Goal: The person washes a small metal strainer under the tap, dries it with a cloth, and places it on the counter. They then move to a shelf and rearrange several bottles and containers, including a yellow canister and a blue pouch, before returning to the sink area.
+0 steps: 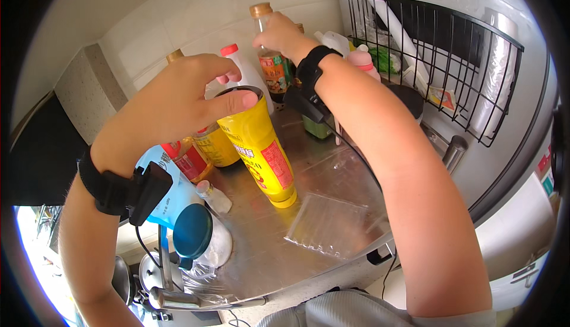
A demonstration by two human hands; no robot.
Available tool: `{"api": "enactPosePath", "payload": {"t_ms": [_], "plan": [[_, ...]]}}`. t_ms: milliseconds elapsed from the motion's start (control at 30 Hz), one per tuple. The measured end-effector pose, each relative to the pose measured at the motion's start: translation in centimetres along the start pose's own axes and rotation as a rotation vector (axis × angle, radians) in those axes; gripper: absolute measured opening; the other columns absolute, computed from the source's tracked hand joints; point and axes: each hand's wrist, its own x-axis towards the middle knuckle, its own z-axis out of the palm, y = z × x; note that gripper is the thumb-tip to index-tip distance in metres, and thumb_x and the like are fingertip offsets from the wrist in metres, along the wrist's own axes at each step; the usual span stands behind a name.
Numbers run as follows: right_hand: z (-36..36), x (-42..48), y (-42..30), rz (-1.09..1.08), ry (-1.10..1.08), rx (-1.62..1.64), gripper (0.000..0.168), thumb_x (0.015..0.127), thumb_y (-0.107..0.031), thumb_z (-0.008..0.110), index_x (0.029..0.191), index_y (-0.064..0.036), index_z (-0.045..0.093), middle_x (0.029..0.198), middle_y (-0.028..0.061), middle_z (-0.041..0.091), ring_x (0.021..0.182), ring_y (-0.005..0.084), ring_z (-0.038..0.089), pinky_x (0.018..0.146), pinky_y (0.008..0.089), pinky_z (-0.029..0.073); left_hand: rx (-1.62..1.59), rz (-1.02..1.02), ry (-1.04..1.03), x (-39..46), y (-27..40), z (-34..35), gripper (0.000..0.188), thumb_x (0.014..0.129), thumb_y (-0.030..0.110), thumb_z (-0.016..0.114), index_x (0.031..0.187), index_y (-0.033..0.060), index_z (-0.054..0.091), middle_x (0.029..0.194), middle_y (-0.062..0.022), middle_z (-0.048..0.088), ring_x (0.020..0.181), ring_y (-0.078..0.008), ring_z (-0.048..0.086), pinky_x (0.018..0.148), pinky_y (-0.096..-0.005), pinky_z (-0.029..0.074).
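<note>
My right hand (284,34) grips the neck of a glass sauce bottle (275,71) with a gold cap and an orange label, near the back wall. My left hand (182,91) is above a tall yellow plastic sauce bottle (260,149) with a dark top. Its thumb crosses the front of that top, and the index finger curls apart from it; whether the thumb touches is unclear. The yellow bottle stands on the metal worktop (262,247). Behind it is a white bottle with a red cap (230,50). Both wrists carry black straps with small devices.
Left stand several sauce bottles (191,160), a light-blue pouch (167,193), a small shaker (214,195) and a jar with a teal lid (193,229). A clear plastic bag (327,224) lies in front. A black wire rack (445,55) holding rolls hangs right, above a dark-lidded container (407,100).
</note>
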Motion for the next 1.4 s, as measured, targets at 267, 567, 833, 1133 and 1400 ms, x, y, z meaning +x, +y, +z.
{"api": "enactPosePath", "payload": {"t_ms": [267,567,833,1133,1400], "plan": [[3.9,-1.4,3.4,0.175,-0.083,-0.200,0.066,0.063,-0.030,0.078,0.108,0.011,0.049,0.098,0.0264,0.061,0.093,0.0357,0.061,0.079,0.0381,0.049,0.007,0.093,-0.019,0.3,0.0,0.4,0.054,0.081,0.048,0.060,0.096,-0.0041,0.060,0.089,-0.0180,0.062,0.083,-0.0307,0.059,0.076,-0.0360,0.046],[2.2,-1.8,2.6,-0.123,0.075,-0.301,0.075,0.068,-0.024,0.070,0.119,0.015,0.032,0.105,0.0296,0.056,0.096,0.0416,0.056,0.087,0.0396,0.047,0.104,0.059,-0.012,0.5,0.5,2.0,0.064,0.076,0.056,0.061,0.098,-0.0037,0.058,0.088,-0.0194,0.061,0.081,-0.0291,0.060,0.072,-0.0369,0.047],[-1.0,-3.7,0.5,-0.163,0.015,0.091,0.045,0.074,-0.023,0.064,0.112,-0.003,0.052,0.101,0.0140,0.062,0.092,0.0259,0.060,0.076,0.0356,0.049,-0.002,-0.117,-0.036,0.1,0.9,2.2,0.063,0.070,0.054,0.060,0.098,-0.0027,0.059,0.078,-0.0163,0.061,0.058,-0.0241,0.060,0.052,-0.0323,0.048],[-6.6,-8.0,-5.6,-0.217,-0.038,0.042,0.035,0.070,-0.014,0.065,0.099,0.002,0.058,0.091,0.0165,0.063,0.085,0.0231,0.060,0.074,0.0324,0.047,0.050,-0.193,-0.236,0.8,-2.0,-0.1,0.055,0.077,0.043,0.062,0.110,-0.0004,0.056,0.110,-0.0234,0.058,0.102,-0.0338,0.055,0.087,-0.0364,0.045],[-8.0,-11.5,-5.5,-0.113,-0.319,0.187,0.029,0.077,-0.017,0.061,0.099,0.001,0.058,0.083,0.0110,0.063,0.074,0.0203,0.061,0.061,0.0311,0.049,0.107,-0.133,-0.070,0.4,-6.4,2.7,0.054,0.072,0.045,0.061,0.105,0.0017,0.057,0.102,-0.0164,0.060,0.094,-0.0276,0.058,0.085,-0.0336,0.046]]}}
